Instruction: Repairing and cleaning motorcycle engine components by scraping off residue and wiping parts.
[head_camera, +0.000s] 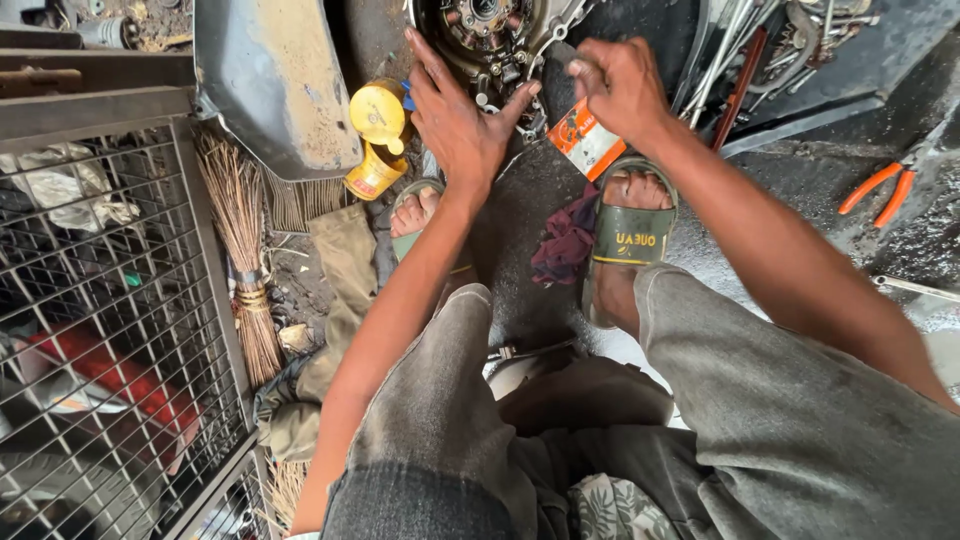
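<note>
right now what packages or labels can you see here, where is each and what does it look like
Yellow bottle: on the ground just left of the left hand, plastic, round yellow cap, red band on its label.
Small packet: below the right hand, by the right foot, flat rectangle, orange and white with dark print.
Sandal strap: on the right foot, olive green band with yellow lettering.
No screens or signs in view.

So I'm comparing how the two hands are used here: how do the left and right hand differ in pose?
The left hand lies open, fingers spread flat on the round metal engine part; the right hand is curled, its grip closed on something too hidden to identify. The left sits beside the yellow bottle, the right above the orange-and-white packet. Both are bare and reach forward.
</note>
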